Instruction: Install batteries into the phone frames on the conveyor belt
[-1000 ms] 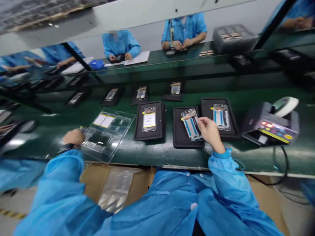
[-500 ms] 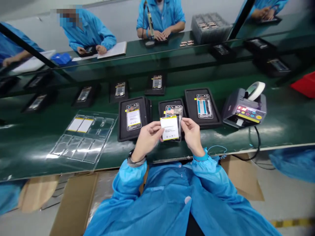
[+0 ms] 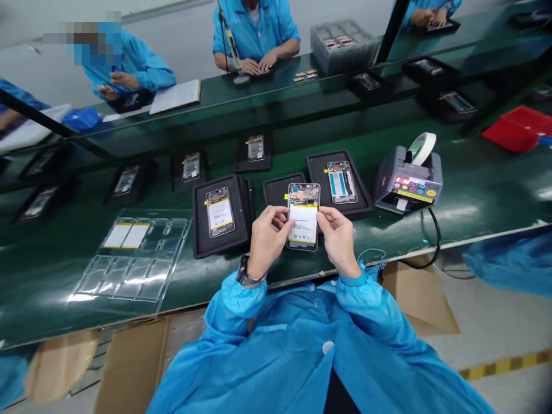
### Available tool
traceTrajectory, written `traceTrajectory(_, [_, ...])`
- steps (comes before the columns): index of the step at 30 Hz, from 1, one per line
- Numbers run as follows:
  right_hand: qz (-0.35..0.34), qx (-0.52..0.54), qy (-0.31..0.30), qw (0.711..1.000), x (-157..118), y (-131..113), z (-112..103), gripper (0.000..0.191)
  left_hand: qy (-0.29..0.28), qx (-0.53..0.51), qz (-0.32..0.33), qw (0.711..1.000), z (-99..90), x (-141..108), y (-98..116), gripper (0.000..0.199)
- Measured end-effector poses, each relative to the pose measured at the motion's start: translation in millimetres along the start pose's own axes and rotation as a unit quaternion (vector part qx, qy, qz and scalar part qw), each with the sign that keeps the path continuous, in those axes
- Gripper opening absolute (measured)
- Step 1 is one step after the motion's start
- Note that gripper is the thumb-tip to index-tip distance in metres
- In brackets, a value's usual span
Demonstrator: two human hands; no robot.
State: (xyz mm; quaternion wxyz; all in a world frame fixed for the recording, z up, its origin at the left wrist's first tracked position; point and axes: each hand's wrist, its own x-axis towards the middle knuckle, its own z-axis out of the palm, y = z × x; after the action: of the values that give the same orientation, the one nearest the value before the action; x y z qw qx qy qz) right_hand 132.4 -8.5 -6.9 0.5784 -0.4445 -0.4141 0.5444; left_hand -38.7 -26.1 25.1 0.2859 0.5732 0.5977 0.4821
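Battery (image 3: 303, 224) now in phone frame (image 3: 303, 192), under hands (image 3: 267, 234) (image 3: 339, 241)

The one view comes from a camera worn on the person's head, looking forward and down past the person's own blue smock (image 3: 293, 351), which fills the bottom of the frame. It sits close above the hands (image 3: 267, 238) and the phone frame (image 3: 303, 217) they hold, with the green counter (image 3: 495, 201) running across the picture and rising slightly to the right. Farther off, it faces a co-worker (image 3: 254, 34) across the line.
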Motion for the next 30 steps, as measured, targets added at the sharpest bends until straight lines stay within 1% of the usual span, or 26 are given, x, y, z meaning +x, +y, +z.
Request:
traceTrajectory(2, [-0.003, 0.007, 0.006, 1.000, -1, -1, 0, 0.039, 0.004, -0.042, -0.027, 0.999, 2.0, 2, -4, 0.038])
traceTrajectory(3, [-0.002, 0.012, 0.008, 1.000, -2, -2, 1, 0.039, -0.012, -0.077, -0.050, 0.996, 2.6, 3, -6, 0.043])
traceTrajectory(5, [0.006, 0.025, 0.000, 1.000, -3, -2, 1, 0.040, -0.064, -0.147, -0.098, 0.982, 3.3, 3, -10, 0.046])
traceTrajectory(7, [0.024, 0.039, -0.037, 0.998, -5, -3, 1, 0.045, -0.093, -0.191, -0.133, 0.968, 3.3, 1, -12, 0.049])
traceTrajectory(10, [0.062, 0.058, -0.109, 0.990, -7, -3, 0, 0.065, -0.077, -0.221, -0.154, 0.960, 3.4, -2, -13, 0.054])
traceTrajectory(12, [0.075, 0.062, -0.124, 0.987, -9, -2, 0, 0.071, -0.071, -0.237, -0.161, 0.955, 4.5, -3, -12, 0.054])
traceTrajectory(16, [0.075, 0.053, -0.116, 0.989, -10, 1, -2, 0.068, -0.081, -0.274, -0.159, 0.945, 9.2, -8, -14, 0.054])
traceTrajectory(19, [0.081, 0.032, -0.104, 0.991, -5, 1, -3, 0.063, -0.086, -0.283, -0.148, 0.944, 14.6, -12, -15, 0.053])
traceTrajectory(22, [0.053, 0.011, -0.075, 0.996, -1, -2, -3, 0.055, -0.093, -0.288, -0.152, 0.941, 23.0, -13, -13, 0.053])
traceTrajectory(25, [0.019, 0.001, -0.062, 0.998, -3, -5, -1, 0.050, -0.070, -0.290, -0.163, 0.940, 35.1, -9, -10, 0.052])
traceTrajectory(28, [0.011, -0.011, -0.059, 0.998, -7, -6, 3, 0.049, -0.030, -0.275, -0.169, 0.946, 46.2, -4, -7, 0.053])
traceTrajectory(30, [0.010, -0.019, -0.054, 0.998, -9, -5, 5, 0.049, -0.013, -0.266, -0.166, 0.950, 50.4, -3, -6, 0.054])
